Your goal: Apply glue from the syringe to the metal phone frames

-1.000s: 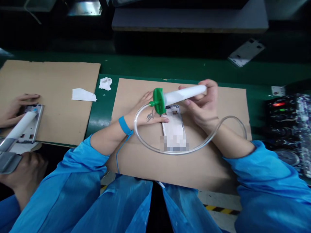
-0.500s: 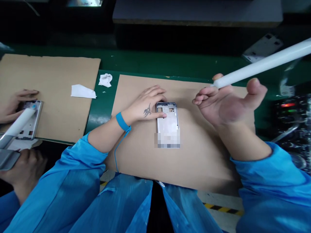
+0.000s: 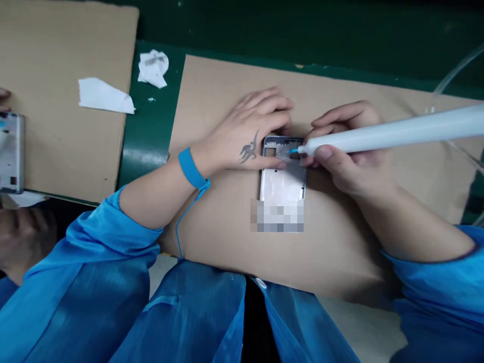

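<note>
**Syringe tip at the top of a phone frame, both hands close around it**

The metal phone frame (image 3: 282, 171) lies flat on a cardboard sheet (image 3: 215, 80), near the sheet's middle, with its lower end hidden by a blur patch. The left hand (image 3: 245, 133) is spread palm down, its thumb (image 3: 274, 162) lying across the frame's upper part and its fingers just past the top edge, on the cardboard. The right hand (image 3: 350, 156) pinches the white syringe (image 3: 393, 132) between thumb and fingers, close to the nozzle. The barrel runs off the right edge of the view, with a clear tube (image 3: 454, 70) beyond it. The thin blue tip (image 3: 292, 150) sits over the frame's upper end, between the two hands, with little room there. More open cardboard lies below and left of the frame.

A blue wrist strap (image 3: 191, 169) circles the left wrist, its cord (image 3: 185, 227) dropping toward the sheet's lower edge. Two tissue scraps (image 3: 153, 68) lie near the sheet's upper left corner. At the left edge, another phone frame (image 3: 11, 151) sits on a second cardboard sheet (image 3: 64, 50).
</note>
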`<control>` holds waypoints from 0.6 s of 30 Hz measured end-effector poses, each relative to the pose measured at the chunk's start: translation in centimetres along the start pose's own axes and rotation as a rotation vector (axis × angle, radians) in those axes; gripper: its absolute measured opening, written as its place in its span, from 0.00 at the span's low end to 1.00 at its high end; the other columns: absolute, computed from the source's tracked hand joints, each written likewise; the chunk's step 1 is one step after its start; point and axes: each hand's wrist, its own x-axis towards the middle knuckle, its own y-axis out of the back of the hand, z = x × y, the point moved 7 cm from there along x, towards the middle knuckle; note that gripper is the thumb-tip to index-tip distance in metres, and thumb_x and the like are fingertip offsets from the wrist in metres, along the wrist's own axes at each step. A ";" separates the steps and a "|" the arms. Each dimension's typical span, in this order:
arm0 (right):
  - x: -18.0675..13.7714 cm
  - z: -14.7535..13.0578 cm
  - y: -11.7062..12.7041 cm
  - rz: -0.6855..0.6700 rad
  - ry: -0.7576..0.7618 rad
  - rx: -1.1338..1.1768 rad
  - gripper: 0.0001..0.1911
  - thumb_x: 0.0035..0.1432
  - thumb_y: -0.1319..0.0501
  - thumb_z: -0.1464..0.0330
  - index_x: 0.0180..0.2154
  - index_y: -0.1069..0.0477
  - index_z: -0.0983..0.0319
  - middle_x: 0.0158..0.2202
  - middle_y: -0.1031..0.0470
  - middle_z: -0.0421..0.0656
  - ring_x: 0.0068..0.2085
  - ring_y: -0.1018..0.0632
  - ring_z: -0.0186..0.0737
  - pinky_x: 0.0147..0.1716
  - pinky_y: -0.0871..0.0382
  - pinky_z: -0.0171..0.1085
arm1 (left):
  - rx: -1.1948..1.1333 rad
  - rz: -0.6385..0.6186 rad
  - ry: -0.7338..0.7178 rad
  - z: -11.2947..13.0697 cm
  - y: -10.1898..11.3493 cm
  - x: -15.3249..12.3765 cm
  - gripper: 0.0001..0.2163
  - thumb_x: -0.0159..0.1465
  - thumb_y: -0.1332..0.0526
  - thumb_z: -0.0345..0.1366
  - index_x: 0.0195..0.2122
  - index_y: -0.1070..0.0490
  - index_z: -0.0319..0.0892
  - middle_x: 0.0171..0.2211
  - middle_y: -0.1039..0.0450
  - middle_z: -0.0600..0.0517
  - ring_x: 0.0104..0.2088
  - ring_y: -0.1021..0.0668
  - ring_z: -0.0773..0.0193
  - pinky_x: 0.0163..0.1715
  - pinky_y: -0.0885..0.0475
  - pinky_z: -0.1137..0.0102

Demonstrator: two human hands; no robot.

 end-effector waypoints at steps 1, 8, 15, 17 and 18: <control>0.0 0.0 0.3 0.047 0.026 -0.053 0.26 0.60 0.21 0.45 0.46 0.20 0.56 0.34 0.18 0.39 0.26 0.22 0.35 0.23 0.28 0.36 | 0.004 -0.003 -0.003 0.0 0.0 0.1 0.31 0.64 0.28 0.69 0.55 0.19 0.51 0.74 0.29 0.47 0.83 0.39 0.39 0.85 0.44 0.44; -0.2 -0.9 0.6 0.125 0.039 -0.228 0.21 0.62 0.23 0.46 0.42 0.19 0.55 0.33 0.17 0.41 0.26 0.20 0.39 0.23 0.25 0.41 | 0.050 0.008 -0.028 -0.1 -0.2 0.1 0.30 0.65 0.31 0.71 0.53 0.22 0.52 0.74 0.29 0.48 0.82 0.38 0.41 0.85 0.44 0.47; 0.0 -0.5 0.6 0.101 -0.020 -0.272 0.26 0.61 0.24 0.42 0.43 0.19 0.56 0.39 0.14 0.45 0.35 0.16 0.43 0.34 0.18 0.44 | 0.076 0.025 -0.043 0.1 0.0 0.1 0.30 0.68 0.33 0.70 0.52 0.24 0.48 0.74 0.29 0.45 0.81 0.36 0.41 0.83 0.41 0.47; 0.1 -0.2 0.5 0.101 -0.038 -0.275 0.26 0.61 0.24 0.42 0.43 0.20 0.56 0.39 0.14 0.44 0.36 0.16 0.44 0.35 0.18 0.45 | 0.077 0.027 -0.049 0.1 0.0 0.1 0.31 0.67 0.33 0.71 0.52 0.24 0.47 0.74 0.28 0.45 0.81 0.36 0.39 0.83 0.41 0.47; 0.1 -0.3 0.4 0.101 -0.039 -0.281 0.25 0.61 0.23 0.43 0.43 0.20 0.56 0.39 0.14 0.43 0.35 0.15 0.44 0.35 0.18 0.45 | 0.078 0.026 -0.053 0.0 0.0 0.1 0.31 0.67 0.33 0.71 0.52 0.24 0.47 0.74 0.28 0.45 0.81 0.36 0.38 0.83 0.41 0.47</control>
